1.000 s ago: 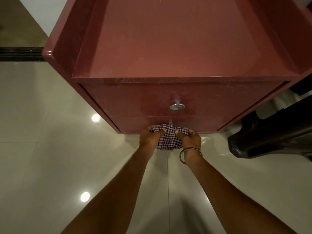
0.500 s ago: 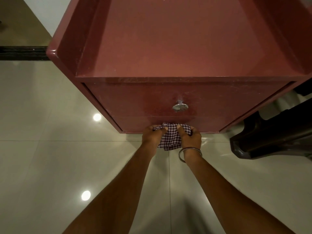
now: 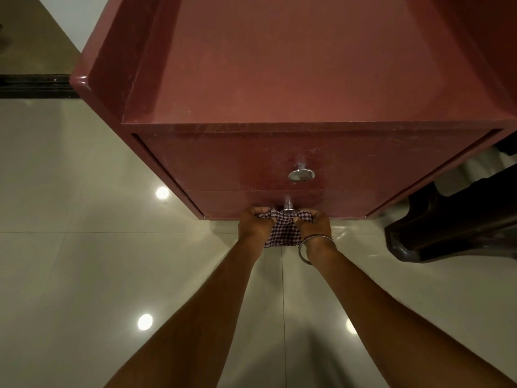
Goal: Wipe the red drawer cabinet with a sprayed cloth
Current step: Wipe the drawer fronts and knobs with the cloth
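Cabinet: a glossy dark-red drawer cabinet (image 3: 279,79) with a recessed tray-like top stands on the floor directly below the camera, its two drawer fronts facing the person.
Cloth: a small checked maroon-and-white cloth (image 3: 284,229) is bunched against the bottom edge of the lower drawer (image 3: 335,204), just under that drawer's round metal knob (image 3: 288,210).
Left hand: the left hand (image 3: 256,225) is closed on the cloth's left side, knuckles up against the drawer front.
Right hand: the right hand (image 3: 314,226), a thin metal bangle (image 3: 313,245) at its wrist, is closed on the cloth's right side.
Step in hand: by the look of it, the lower drawer front and its knob are being wiped, with the cloth stretched between both hands.
Doing it well: likely best to keep the cloth taut and flat, work around the stem of the knob, then sweep along the bottom edge and out to both corners; pale scuffs and smears around the upper drawer's round chrome knob (image 3: 301,175) suggest that front needs a pass too.
Risk: pulling on the knob could slide the drawer open.
Floor: large polished cream tiles (image 3: 84,275) reflect round ceiling lights.
Surroundings: a dark brown moulded furniture leg (image 3: 447,233) stands close to the cabinet's right; a dark threshold strip (image 3: 33,86) runs at far left.
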Available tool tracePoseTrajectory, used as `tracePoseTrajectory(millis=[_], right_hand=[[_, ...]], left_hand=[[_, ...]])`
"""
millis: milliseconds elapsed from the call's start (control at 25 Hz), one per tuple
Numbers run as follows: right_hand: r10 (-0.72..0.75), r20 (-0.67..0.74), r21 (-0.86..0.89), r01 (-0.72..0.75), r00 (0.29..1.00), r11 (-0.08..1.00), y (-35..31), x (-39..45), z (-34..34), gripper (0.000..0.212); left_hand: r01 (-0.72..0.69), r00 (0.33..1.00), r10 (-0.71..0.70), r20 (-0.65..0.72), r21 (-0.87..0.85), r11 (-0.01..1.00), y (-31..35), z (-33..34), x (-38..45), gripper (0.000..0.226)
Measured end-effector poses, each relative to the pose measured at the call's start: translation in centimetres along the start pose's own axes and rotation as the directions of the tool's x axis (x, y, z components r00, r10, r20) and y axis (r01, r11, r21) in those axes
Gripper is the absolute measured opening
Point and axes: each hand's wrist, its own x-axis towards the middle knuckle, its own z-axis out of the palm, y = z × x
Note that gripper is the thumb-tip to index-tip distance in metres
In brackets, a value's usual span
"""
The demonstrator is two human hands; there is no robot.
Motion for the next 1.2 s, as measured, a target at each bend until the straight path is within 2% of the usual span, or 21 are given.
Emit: tracePoseTrajectory(millis=[240, 480, 640, 840, 1000, 1120, 1200], right_hand=[[-0.056, 0.039, 0.103, 0.052, 0.998, 0.993, 0.9, -1.1, -1.3, 0.032], [0.007, 0.008, 0.08, -0.008, 1.0, 0.997, -0.7, -1.0, -0.3, 0.03], [-0.093, -0.068, 0.039, 0.095, 0.993, 0.995, -0.4, -1.9, -0.7, 0.028], [-0.247, -0.17, -0.162, 0.22, 0.954, 0.962, -1.8, -3.5, 0.9, 0.025], [-0.289, -0.109, -0.318, 0.242, 0.951, 0.917, -2.6, -4.1, 2.7, 0.023], [-0.303, -0.012, -0.302, 0.286, 0.953, 0.909, -2.9, -4.4, 2.5, 0.027], [-0.321, 0.044, -0.254, 0.322, 0.946, 0.912, -3.5, -5.5, 1.5, 0.029]], left_hand=[[-0.035, 0.97, 0.048, 0.239, -0.057, 0.998, 0.1, -2.0, -0.6, 0.028], [-0.049, 0.983, 0.058, 0.172, -0.055, 0.997, 0.4, -1.3, -1.1, 0.026], [-0.037, 0.978, 0.051, 0.203, -0.071, 0.997, 0.8, -1.6, -1.4, 0.023], [0.034, 0.996, -0.026, 0.085, -0.094, 0.995, 0.9, -1.4, -1.4, 0.018], [0.12, 0.993, -0.118, 0.025, -0.093, 0.988, 1.0, -2.7, -0.9, 0.025], [0.078, 0.996, -0.075, 0.04, -0.071, 0.994, 1.2, -4.3, -1.8, 0.026], [0.04, 0.991, -0.032, 0.126, -0.058, 0.998, 1.5, -5.4, -2.9, 0.039]])
